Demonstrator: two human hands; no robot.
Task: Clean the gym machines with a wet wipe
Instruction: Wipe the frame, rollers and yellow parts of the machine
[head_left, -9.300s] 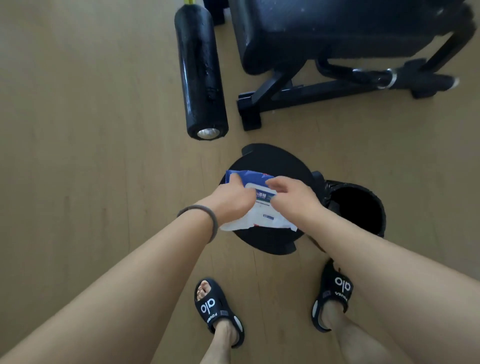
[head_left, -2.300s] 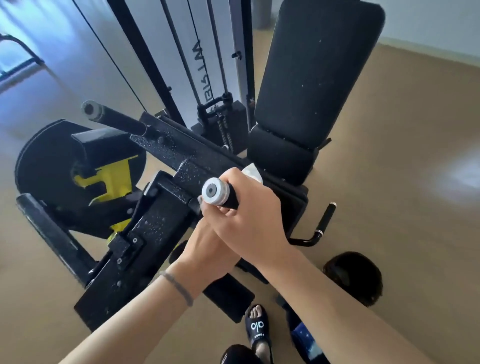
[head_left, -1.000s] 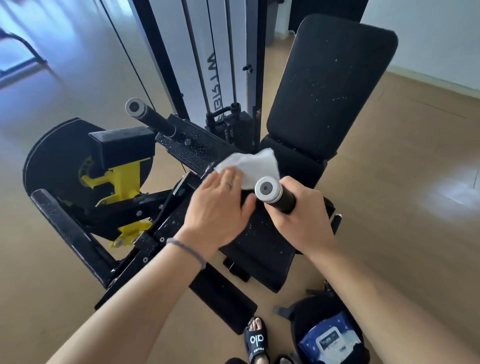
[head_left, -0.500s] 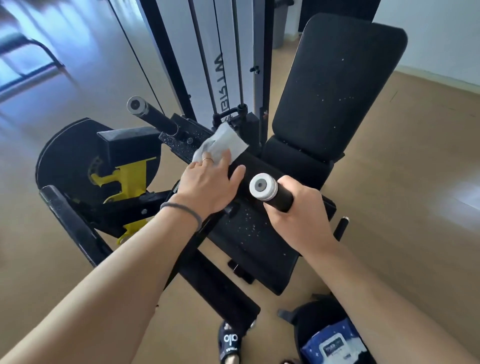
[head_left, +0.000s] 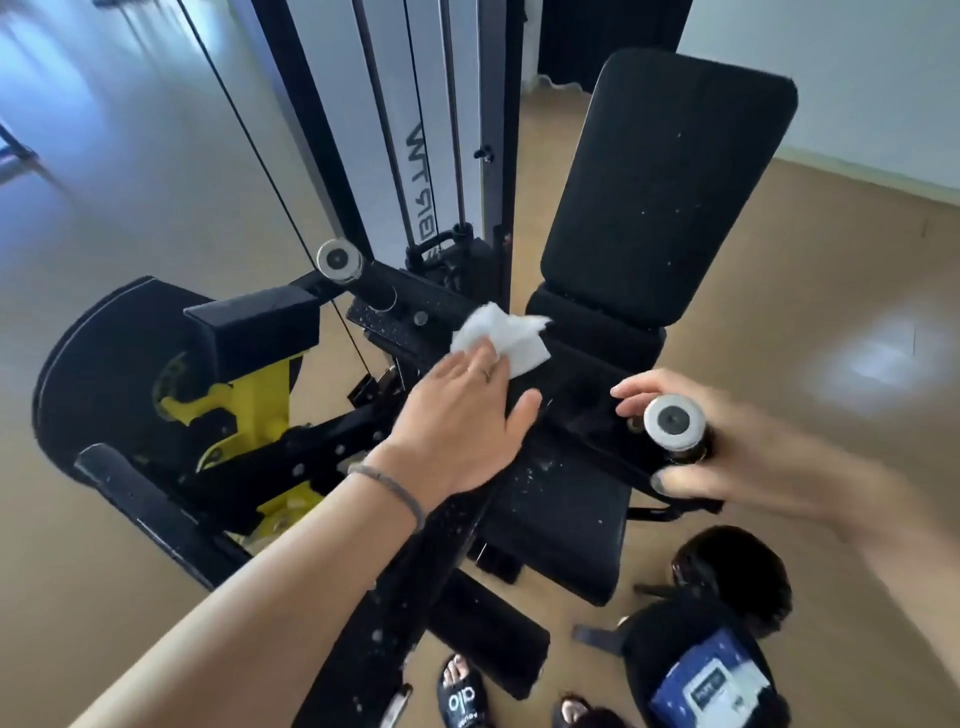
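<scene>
A black leg machine fills the view, with a seat pad (head_left: 563, 525) and an upright back pad (head_left: 665, 182). My left hand (head_left: 462, 415) lies flat with straight fingers and presses a white wet wipe (head_left: 501, 335) onto the speckled black frame (head_left: 395, 317) beside the seat. My right hand (head_left: 737, 452) is blurred. Its fingers and thumb are spread loosely around the near handle with a silver end cap (head_left: 674, 422), no longer wrapped tight. A second capped handle (head_left: 340, 260) sticks out at the far left of the frame.
The weight stack tower (head_left: 441, 130) and cables rise behind the machine. A yellow bracket (head_left: 249, 405) and black cam disc sit at the left. A blue wipes pack (head_left: 709, 686) lies on a black lid near a black bin (head_left: 727, 571). My sandalled feet (head_left: 462, 701) stand below.
My left hand has slid the wipe to the right along the frame toward the seat. My right hand has loosened its tight grip on the capped handle and spread its fingers.
</scene>
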